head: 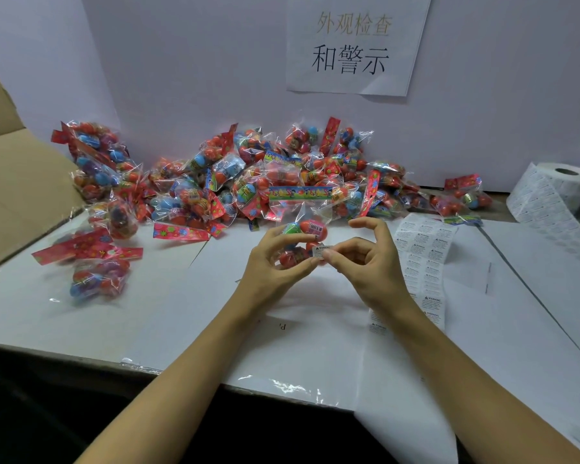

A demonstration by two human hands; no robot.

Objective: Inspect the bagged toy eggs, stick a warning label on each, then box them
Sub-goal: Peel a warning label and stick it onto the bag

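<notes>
One warning label [321, 251] sits pinched in your right hand [359, 262] against the bag of toy eggs [302, 229] gripped by your left hand [275, 262]; press it flat onto smooth film.

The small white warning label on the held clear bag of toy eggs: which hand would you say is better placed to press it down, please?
Right. The right hand already has its fingertips on the small white warning label, while the left hand grips the clear bag of toy eggs and steadies it.
</notes>
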